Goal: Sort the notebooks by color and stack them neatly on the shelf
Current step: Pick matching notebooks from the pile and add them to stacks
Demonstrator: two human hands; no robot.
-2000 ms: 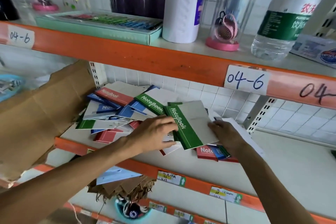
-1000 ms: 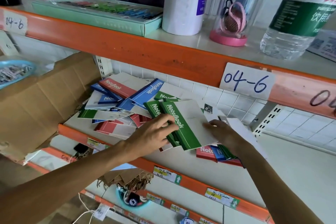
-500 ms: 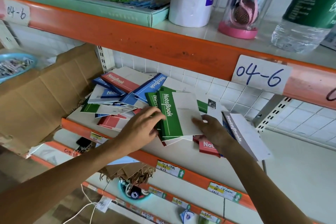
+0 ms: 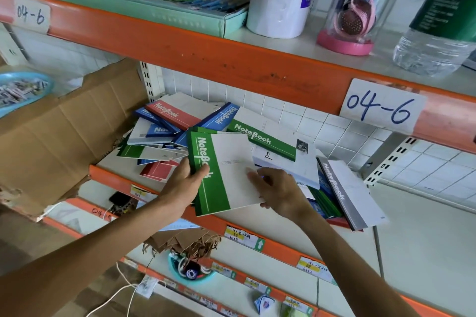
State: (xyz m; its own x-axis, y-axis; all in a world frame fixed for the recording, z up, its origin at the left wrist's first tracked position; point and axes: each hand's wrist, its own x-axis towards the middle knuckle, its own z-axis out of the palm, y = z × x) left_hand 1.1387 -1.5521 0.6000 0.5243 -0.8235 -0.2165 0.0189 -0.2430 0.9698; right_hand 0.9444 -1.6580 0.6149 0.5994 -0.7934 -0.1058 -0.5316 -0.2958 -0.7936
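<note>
My left hand (image 4: 184, 184) grips the spine edge of a green notebook (image 4: 219, 175), thumb pressed over the white "NoteBook" lettering, while my right hand (image 4: 279, 192) grasps the same notebook's pale right side, fingers spread on the cover and thumb curled under its lower corner. The notebook sits tilted at the front edge of the middle shelf (image 4: 417, 216), its lower corner overhanging the orange rail; more green edges show directly beneath it. Behind it, toward the back left corner of the shelf, a loose pile of notebooks (image 4: 164, 134) lies fanned in all directions: a red notebook (image 4: 177, 110) on top, a blue notebook (image 4: 221, 118) angled beside it, and a second green notebook (image 4: 262, 139) resting across a white booklet (image 4: 288, 162). To the right of my right hand, a grey notebook (image 4: 347, 190) leans over the front edge on top of blue, green and red ones. A cardboard box (image 4: 59, 131) stands open at the shelf's left end. On the upper shelf, marked "04-6", sit a teal box (image 4: 180, 18), a white roll (image 4: 278, 0) and a water bottle (image 4: 438, 28).
</note>
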